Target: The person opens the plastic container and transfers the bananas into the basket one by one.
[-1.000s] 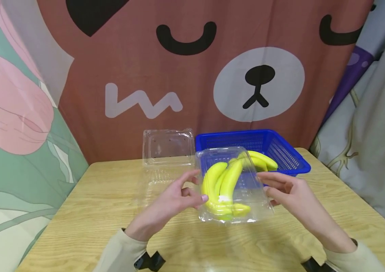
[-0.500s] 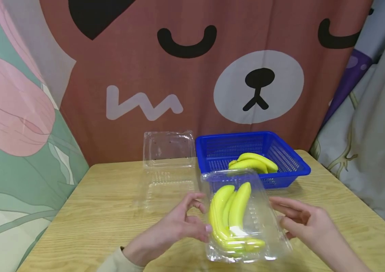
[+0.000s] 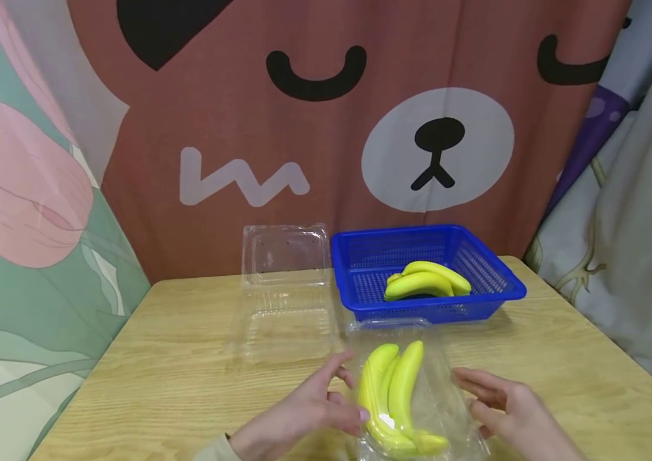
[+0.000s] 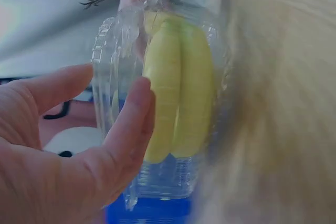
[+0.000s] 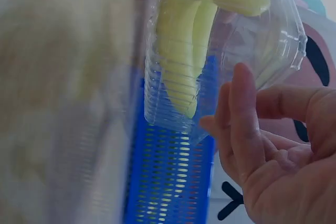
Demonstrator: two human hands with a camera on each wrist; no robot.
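Note:
A clear plastic clamshell box (image 3: 438,410) with a bunch of yellow bananas (image 3: 403,384) inside is between my hands, close in front of me over the table. My left hand (image 3: 309,410) holds its left side, thumb at the rim and fingers along the wall. On the opposite side my right hand (image 3: 507,410) grips the edge between thumb and fingers. The left wrist view shows the bananas (image 4: 178,87) through the clear wall; the lid looks closed over them. Whether the box touches the table I cannot tell.
A blue plastic basket (image 3: 366,305) with more bananas (image 3: 426,285) stands behind the box. Left of it, another clear clamshell box (image 3: 285,256) lies with its lid raised. The wooden table (image 3: 187,358) ends at a curtain (image 3: 234,243) with a bear print.
Both hands have brought the box of bananas toward me and down, away from in front of the blue basket. The basket and the other clamshell box have stayed in place.

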